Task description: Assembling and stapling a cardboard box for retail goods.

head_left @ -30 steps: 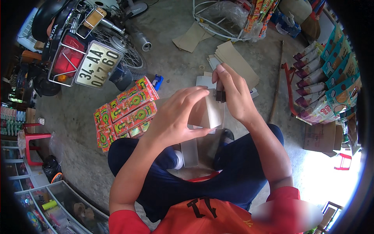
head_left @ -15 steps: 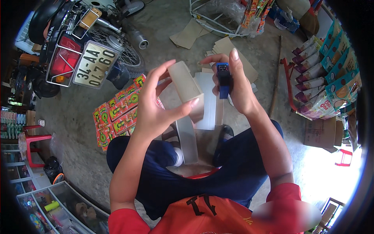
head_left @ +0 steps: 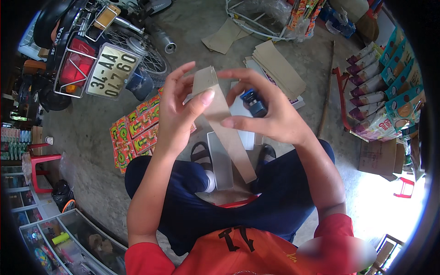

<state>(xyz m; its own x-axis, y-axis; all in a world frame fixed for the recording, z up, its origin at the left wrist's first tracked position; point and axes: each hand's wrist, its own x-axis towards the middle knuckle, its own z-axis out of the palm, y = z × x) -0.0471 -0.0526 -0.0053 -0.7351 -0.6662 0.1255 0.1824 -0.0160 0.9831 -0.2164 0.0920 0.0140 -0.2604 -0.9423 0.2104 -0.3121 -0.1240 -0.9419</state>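
A long, narrow grey-tan cardboard box slants between my hands, its far end raised. My left hand is closed on the far part, thumb on the near face and fingers behind. A small blue and black stapler sits in the curled fingers of my right hand. That hand's thumb and forefinger also touch the right side of the box. Below, between my feet, lies a second long pale tray-like box, partly covered by the held one. White card lies behind them on the floor.
Red patterned packets lie to the left. Stacked flat cardboard pieces and loose sheets lie ahead. A motorcycle stands at far left. Snack bags hang on a red rack at right, near a thin stick.
The box has turned so its length runs down toward my knees. My right hand has moved left to it, tilting the stapler, and its fingers now touch the box.
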